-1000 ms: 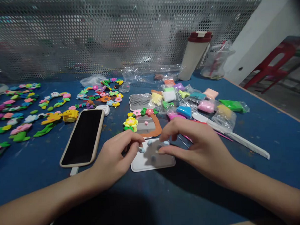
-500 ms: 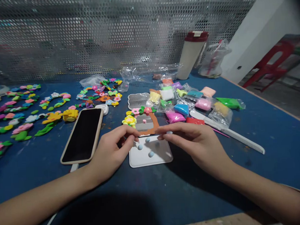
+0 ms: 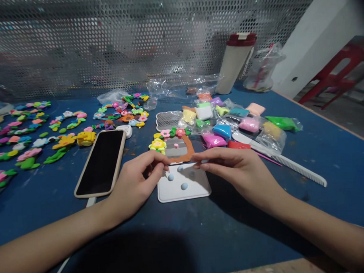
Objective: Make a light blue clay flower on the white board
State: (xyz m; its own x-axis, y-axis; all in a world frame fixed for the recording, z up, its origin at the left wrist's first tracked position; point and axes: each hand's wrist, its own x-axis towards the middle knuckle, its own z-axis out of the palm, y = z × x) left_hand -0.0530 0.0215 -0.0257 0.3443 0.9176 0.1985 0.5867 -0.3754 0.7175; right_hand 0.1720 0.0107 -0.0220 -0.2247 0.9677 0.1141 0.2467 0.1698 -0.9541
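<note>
At near edge of table [image 3: 203,239], over white tile [image 3: 197,189]: left hand [image 3: 136,182] thumb and forefinger pinched together; right hand [image 3: 239,170] fingertips closed likewise, contents too small to tell. Three pale blue clay balls [image 3: 184,186] lie on tile. Judged step: forming pellets. Next move needs light grip and free spot on tile.

Dim overhead light, dark shadow along the near edge, wide-angle bending and soft blur at the borders.
</note>
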